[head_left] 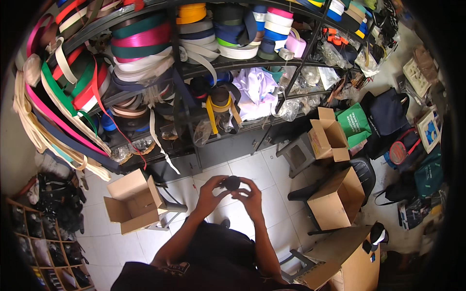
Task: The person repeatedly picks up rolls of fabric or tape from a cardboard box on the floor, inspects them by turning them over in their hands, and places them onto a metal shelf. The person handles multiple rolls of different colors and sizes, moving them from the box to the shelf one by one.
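A small, round black thing (pixel 232 183) is raised in front of my body, above the tiled floor; its exact kind is too dark to make out. My left hand (pixel 209 195) pinches it from the left, thumb below and fingers above. From the right, my right hand (pixel 250 198) grips its other edge in the same way. The two hands are close together at about the same height, with the thumbs nearly meeting under the thing. Nothing else is in either hand.
A dark metal shelf (pixel 194 160) of coloured webbing rolls (pixel 141 36) spans the far side. Loose straps (pixel 68 126) hang at its left. Open cardboard boxes stand left (pixel 137 201) and right (pixel 335 201) on stools or chairs. Bags (pixel 386 112) pile up at far right.
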A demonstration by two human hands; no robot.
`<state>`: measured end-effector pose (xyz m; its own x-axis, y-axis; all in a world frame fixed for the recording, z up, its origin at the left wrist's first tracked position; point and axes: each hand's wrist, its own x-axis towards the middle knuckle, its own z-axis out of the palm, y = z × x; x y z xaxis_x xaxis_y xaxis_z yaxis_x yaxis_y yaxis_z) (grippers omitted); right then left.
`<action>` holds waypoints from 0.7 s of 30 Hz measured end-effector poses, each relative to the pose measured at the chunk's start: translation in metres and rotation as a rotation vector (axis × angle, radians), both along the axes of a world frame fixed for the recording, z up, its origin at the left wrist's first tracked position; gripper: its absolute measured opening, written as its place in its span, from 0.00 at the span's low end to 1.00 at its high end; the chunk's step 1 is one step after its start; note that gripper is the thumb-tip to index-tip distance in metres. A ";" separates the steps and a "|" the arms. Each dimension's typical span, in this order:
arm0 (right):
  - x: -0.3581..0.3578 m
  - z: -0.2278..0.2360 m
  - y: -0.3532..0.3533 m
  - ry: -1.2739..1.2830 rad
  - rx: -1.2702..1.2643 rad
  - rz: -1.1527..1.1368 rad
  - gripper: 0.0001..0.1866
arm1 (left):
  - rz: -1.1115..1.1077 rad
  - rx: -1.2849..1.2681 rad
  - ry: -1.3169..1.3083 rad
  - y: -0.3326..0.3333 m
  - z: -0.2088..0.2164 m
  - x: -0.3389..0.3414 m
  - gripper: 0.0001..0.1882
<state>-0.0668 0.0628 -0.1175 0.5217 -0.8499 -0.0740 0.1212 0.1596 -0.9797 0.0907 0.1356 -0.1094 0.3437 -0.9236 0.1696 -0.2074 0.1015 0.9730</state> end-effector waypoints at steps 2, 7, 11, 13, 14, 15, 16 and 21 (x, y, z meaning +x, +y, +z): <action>-0.019 0.003 -0.010 0.049 -0.098 -0.069 0.31 | -0.089 -0.017 -0.016 -0.019 0.001 -0.013 0.26; -0.033 0.012 -0.033 0.076 -0.242 -0.209 0.31 | -0.182 -0.056 -0.115 -0.057 0.026 -0.026 0.28; -0.037 0.021 -0.063 0.111 -0.362 -0.322 0.30 | -0.235 -0.100 -0.062 -0.093 0.030 -0.033 0.29; -0.036 0.026 -0.081 0.131 -0.364 -0.318 0.31 | -0.220 -0.097 -0.054 -0.111 0.030 -0.032 0.29; -0.035 0.028 -0.092 0.149 -0.381 -0.322 0.31 | -0.211 -0.107 -0.034 -0.122 0.029 -0.032 0.29; -0.034 0.029 -0.104 0.167 -0.398 -0.324 0.31 | -0.200 -0.116 -0.015 -0.133 0.029 -0.031 0.29; -0.032 0.027 -0.117 0.175 -0.376 -0.318 0.32 | -0.187 -0.126 0.003 -0.145 0.028 -0.029 0.28; -0.011 0.041 -0.179 0.172 -0.443 -0.323 0.33 | -0.137 -0.194 -0.002 -0.205 0.040 -0.019 0.26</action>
<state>-0.0774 -0.1164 -0.0763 0.2427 -0.9333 0.2646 -0.0710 -0.2891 -0.9547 0.0720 -0.0697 -0.0695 0.2174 -0.9116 0.3488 -0.1804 0.3137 0.9322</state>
